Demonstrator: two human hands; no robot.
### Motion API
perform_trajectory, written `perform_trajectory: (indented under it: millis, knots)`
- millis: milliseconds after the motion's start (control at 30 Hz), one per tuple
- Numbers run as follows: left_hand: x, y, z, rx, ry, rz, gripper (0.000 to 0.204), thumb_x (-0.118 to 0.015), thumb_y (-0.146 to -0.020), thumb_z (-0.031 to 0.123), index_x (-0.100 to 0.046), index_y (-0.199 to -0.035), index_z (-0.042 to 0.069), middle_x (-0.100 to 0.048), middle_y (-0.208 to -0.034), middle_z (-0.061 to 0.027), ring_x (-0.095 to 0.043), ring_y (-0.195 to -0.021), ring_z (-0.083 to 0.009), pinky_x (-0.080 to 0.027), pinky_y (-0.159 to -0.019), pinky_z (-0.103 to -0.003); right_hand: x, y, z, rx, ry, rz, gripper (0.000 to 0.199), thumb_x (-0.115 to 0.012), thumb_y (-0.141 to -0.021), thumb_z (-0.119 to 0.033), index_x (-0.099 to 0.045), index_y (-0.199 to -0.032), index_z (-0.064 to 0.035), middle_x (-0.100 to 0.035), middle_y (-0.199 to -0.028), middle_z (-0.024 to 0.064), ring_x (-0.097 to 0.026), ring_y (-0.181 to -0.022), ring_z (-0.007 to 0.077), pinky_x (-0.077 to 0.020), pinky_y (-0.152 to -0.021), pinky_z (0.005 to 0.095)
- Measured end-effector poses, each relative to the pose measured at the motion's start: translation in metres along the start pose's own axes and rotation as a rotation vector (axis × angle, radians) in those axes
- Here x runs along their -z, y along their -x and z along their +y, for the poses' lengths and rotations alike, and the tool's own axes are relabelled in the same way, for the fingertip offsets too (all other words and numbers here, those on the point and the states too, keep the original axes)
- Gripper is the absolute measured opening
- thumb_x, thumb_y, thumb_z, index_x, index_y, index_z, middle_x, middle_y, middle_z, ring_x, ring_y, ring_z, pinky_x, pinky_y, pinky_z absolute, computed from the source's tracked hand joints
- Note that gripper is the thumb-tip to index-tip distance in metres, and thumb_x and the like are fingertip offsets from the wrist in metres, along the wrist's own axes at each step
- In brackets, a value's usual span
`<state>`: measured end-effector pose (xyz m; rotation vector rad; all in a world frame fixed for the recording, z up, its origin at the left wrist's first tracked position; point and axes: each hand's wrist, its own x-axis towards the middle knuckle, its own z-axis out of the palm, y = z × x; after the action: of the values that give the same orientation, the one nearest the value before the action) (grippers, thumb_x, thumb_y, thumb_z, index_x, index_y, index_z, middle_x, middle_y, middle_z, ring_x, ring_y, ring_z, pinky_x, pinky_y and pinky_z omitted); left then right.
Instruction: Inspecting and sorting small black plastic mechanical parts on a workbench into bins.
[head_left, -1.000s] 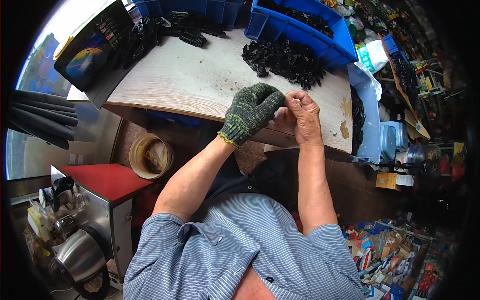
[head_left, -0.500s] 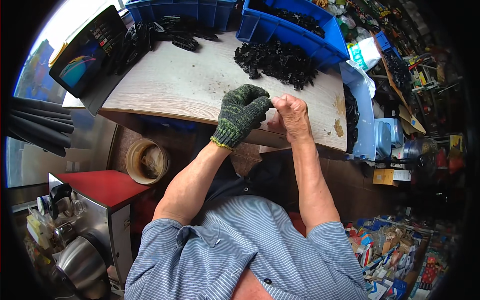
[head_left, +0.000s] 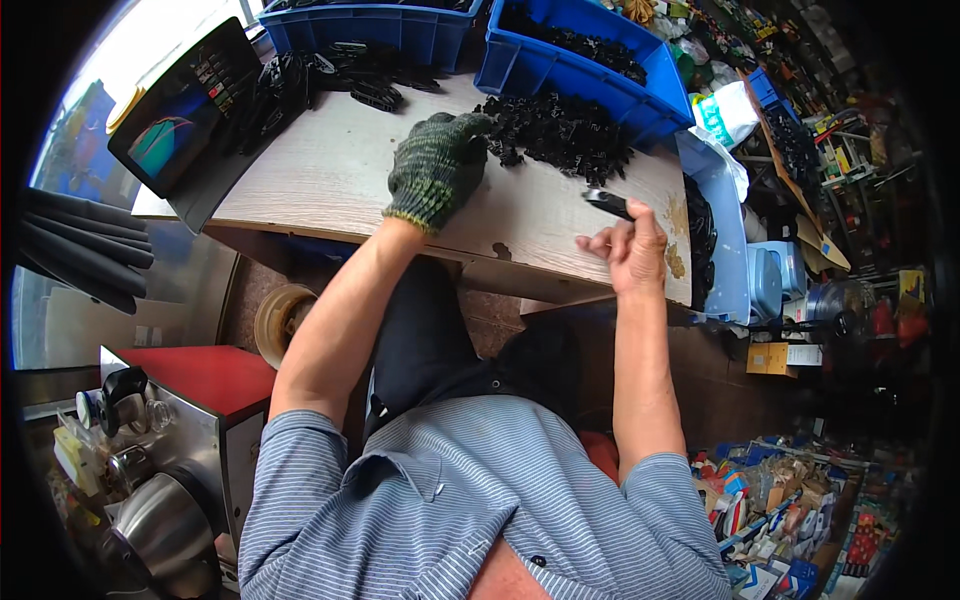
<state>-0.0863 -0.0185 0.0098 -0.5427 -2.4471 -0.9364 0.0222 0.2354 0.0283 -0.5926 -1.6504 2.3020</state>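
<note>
On the far left: a dark tablet-like screen [head_left: 185, 110] leans at the edge of a pale wooden table [head_left: 330, 180].
Table top, left part: loose black plastic parts [head_left: 300, 80] lie in front of a blue bin [head_left: 370, 25].
Left hand: the left hand [head_left: 437, 165], in a green knitted glove, reaches forward over the table with fingers curled downward; its fingertips touch the near edge of a heap of small black parts [head_left: 560, 130]. Whether it is pinching one is hard to tell, because the glove hides the fingertips.
Centre back: a second blue bin [head_left: 585, 65], tilted, holds more black parts just behind the heap.
Right hand: the bare right hand [head_left: 632, 245] is raised at the table's front edge, fingers closed around a small black piece [head_left: 608, 203] that sticks out above the thumb.
Far right: a light blue tray [head_left: 725, 230] sits at the table's end, beside cluttered shelves [head_left: 820, 130].
</note>
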Motion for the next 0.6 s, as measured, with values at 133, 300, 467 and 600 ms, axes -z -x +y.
perform_trajectory:
  millis: [133, 300, 467, 600]
  knots:
    - [0.002, -0.022, -0.004, -0.121, -0.262, -0.269, 0.022, -0.064, -0.087, 0.021, -0.071, -0.107, 0.019, -0.067, -0.1, -0.0152, -0.063, -0.096, -0.0364, -0.053, -0.081, -0.049, 0.043, -0.026, -0.038, 0.109, -0.144, 0.377, 0.04, -0.067, -0.088, -0.044, -0.053, -0.08, -0.0079, -0.038, -0.043, 0.0041, -0.057, -0.048, 0.0249, -0.0603, -0.065, 0.0577]
    - [-0.003, -0.015, -0.01, -0.187, -0.246, -0.231, 0.023, -0.066, -0.085, 0.021, -0.068, -0.106, 0.012, -0.066, -0.101, -0.0141, -0.061, -0.099, -0.0363, -0.053, -0.081, -0.049, 0.055, -0.027, -0.041, 0.08, -0.051, 0.559, 0.049, -0.071, -0.086, -0.044, -0.053, -0.102, -0.0023, -0.038, -0.045, 0.0042, -0.058, -0.051, 0.0265, -0.0583, -0.063, 0.0606]
    - [-0.006, -0.015, -0.01, -0.312, -0.148, -0.157, 0.028, -0.067, -0.083, 0.018, -0.065, -0.11, 0.013, -0.068, -0.102, -0.014, -0.062, -0.096, -0.0361, -0.053, -0.079, -0.049, 0.038, -0.023, -0.009, 0.015, -0.035, 0.375, 0.044, -0.075, -0.084, -0.037, -0.053, -0.104, -0.0041, -0.041, -0.046, 0.0041, -0.057, -0.047, 0.0261, -0.0595, -0.066, 0.0568]
    - [-0.008, -0.011, -0.014, -0.314, -0.186, -0.306, 0.026, -0.066, -0.082, 0.017, -0.066, -0.108, 0.015, -0.067, -0.097, -0.0137, -0.062, -0.091, -0.0362, -0.053, -0.075, -0.049, 0.008, -0.013, 0.007, -0.004, -0.018, 0.228, 0.027, -0.074, -0.087, -0.028, -0.058, -0.094, -0.0074, -0.043, -0.046, 0.0022, -0.06, -0.047, 0.0241, -0.0603, -0.062, 0.0538]
